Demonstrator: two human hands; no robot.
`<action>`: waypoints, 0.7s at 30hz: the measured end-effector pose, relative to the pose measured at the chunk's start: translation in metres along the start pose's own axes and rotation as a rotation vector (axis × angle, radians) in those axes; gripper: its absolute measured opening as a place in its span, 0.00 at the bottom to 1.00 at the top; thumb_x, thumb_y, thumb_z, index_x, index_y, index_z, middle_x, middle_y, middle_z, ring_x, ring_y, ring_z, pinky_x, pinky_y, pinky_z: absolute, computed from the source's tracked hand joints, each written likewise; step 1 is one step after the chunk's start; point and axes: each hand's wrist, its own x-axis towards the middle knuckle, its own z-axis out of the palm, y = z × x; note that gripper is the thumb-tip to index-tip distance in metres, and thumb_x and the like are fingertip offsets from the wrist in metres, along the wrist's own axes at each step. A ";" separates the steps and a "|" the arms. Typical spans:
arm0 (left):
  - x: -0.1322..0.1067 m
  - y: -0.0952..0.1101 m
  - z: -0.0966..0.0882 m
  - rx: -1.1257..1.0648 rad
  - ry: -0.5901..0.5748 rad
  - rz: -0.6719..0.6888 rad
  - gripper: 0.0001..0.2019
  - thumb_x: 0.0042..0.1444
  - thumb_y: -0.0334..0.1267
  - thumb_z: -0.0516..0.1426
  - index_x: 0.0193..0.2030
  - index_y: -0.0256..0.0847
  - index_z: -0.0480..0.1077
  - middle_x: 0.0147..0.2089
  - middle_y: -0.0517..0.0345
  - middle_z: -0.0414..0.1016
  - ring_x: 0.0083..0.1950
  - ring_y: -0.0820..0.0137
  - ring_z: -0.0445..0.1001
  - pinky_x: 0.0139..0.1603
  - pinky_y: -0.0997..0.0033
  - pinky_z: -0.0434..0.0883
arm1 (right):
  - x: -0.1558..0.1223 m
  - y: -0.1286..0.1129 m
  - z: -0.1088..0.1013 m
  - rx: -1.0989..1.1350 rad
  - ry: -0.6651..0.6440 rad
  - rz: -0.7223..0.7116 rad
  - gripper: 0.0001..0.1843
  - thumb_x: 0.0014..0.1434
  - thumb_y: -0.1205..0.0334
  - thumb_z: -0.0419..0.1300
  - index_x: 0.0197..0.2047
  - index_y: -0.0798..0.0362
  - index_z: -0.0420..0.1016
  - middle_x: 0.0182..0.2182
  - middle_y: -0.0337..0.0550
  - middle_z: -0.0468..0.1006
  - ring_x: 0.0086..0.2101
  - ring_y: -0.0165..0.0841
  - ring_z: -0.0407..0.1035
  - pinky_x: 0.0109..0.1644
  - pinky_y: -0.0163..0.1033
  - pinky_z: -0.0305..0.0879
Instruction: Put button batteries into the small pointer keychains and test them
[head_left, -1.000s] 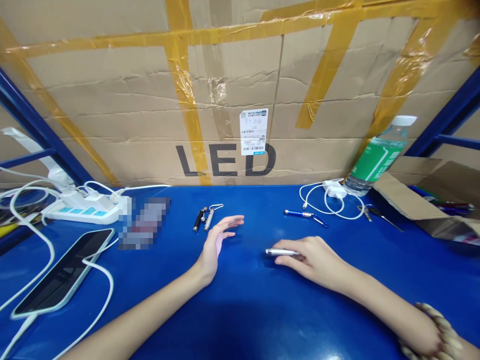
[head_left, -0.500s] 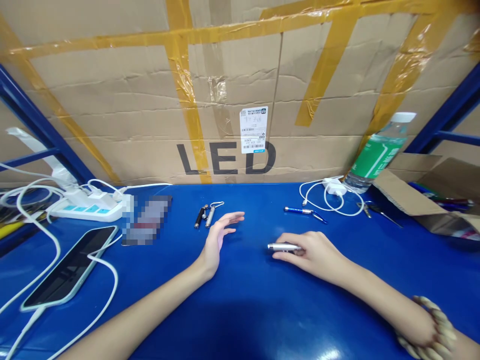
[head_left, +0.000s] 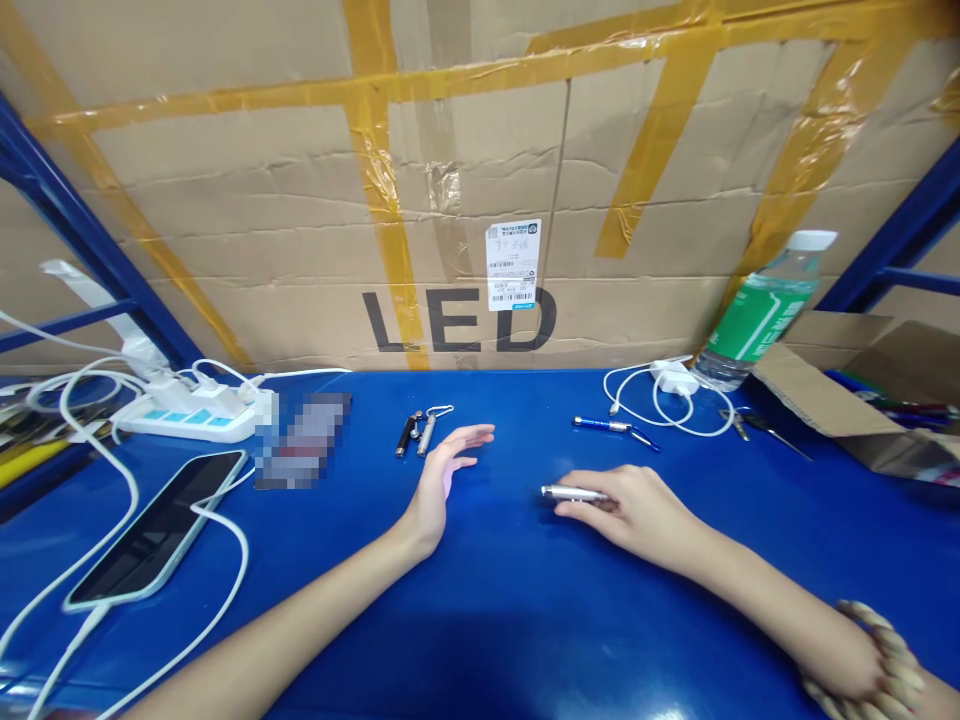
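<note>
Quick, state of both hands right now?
Left hand: open, holding nothing visible.
Right hand: closed, fingers around a silver pen-like object.

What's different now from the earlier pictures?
Hardly anything: the camera's view shifted slightly. Nothing was clearly moved, picked up or let go. The right hand still holds the silver tube; the left hand is still open, holding nothing. The phone and bottle stayed put.
</note>
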 end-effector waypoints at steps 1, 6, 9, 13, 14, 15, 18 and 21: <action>0.000 0.000 0.000 0.001 -0.003 0.002 0.20 0.57 0.40 0.41 0.48 0.37 0.69 0.53 0.49 0.71 0.57 0.60 0.64 0.54 0.63 0.60 | 0.000 0.000 0.000 -0.006 0.009 0.000 0.15 0.59 0.48 0.51 0.38 0.44 0.76 0.24 0.36 0.78 0.24 0.31 0.71 0.27 0.31 0.55; 0.000 -0.003 -0.001 -0.004 -0.019 0.006 0.20 0.58 0.40 0.41 0.47 0.39 0.70 0.54 0.50 0.70 0.58 0.60 0.64 0.54 0.62 0.60 | -0.001 0.000 0.000 -0.023 0.051 0.015 0.16 0.59 0.48 0.51 0.36 0.45 0.76 0.21 0.36 0.77 0.22 0.31 0.70 0.25 0.32 0.54; 0.000 -0.004 -0.001 -0.014 -0.020 0.009 0.20 0.58 0.40 0.41 0.47 0.39 0.70 0.55 0.50 0.70 0.57 0.59 0.64 0.53 0.61 0.60 | 0.000 0.001 0.000 -0.030 0.062 0.032 0.16 0.59 0.47 0.51 0.36 0.45 0.76 0.20 0.35 0.76 0.22 0.31 0.70 0.25 0.32 0.53; -0.001 -0.001 0.000 -0.003 -0.018 0.003 0.20 0.58 0.40 0.41 0.47 0.38 0.70 0.54 0.50 0.70 0.58 0.59 0.64 0.54 0.61 0.59 | 0.001 0.001 -0.001 -0.007 0.032 0.050 0.15 0.59 0.47 0.51 0.36 0.45 0.75 0.22 0.34 0.77 0.24 0.31 0.71 0.27 0.32 0.54; -0.001 0.000 0.000 -0.001 -0.017 0.001 0.20 0.58 0.40 0.41 0.47 0.38 0.70 0.54 0.50 0.70 0.58 0.59 0.64 0.54 0.61 0.59 | 0.001 0.001 -0.001 -0.005 0.026 0.055 0.15 0.58 0.47 0.52 0.37 0.45 0.74 0.23 0.34 0.77 0.24 0.31 0.71 0.27 0.31 0.55; -0.001 0.000 0.000 -0.001 -0.016 0.000 0.20 0.58 0.40 0.41 0.47 0.38 0.70 0.53 0.49 0.71 0.58 0.59 0.64 0.54 0.61 0.59 | 0.001 0.001 -0.001 -0.007 0.021 0.059 0.14 0.57 0.46 0.53 0.38 0.44 0.74 0.23 0.34 0.77 0.25 0.31 0.71 0.27 0.31 0.55; -0.001 0.000 0.000 -0.001 -0.012 -0.002 0.20 0.58 0.40 0.42 0.47 0.37 0.70 0.53 0.49 0.70 0.58 0.59 0.64 0.54 0.61 0.59 | 0.000 0.002 0.000 -0.014 0.008 0.054 0.16 0.54 0.46 0.57 0.43 0.43 0.71 0.23 0.34 0.76 0.25 0.32 0.71 0.27 0.31 0.55; 0.000 -0.001 0.000 0.006 -0.005 -0.002 0.20 0.57 0.40 0.42 0.47 0.38 0.70 0.53 0.50 0.71 0.58 0.59 0.64 0.53 0.62 0.60 | -0.001 0.003 0.000 0.027 -0.019 0.014 0.13 0.59 0.51 0.52 0.45 0.43 0.70 0.25 0.34 0.77 0.26 0.32 0.71 0.28 0.32 0.57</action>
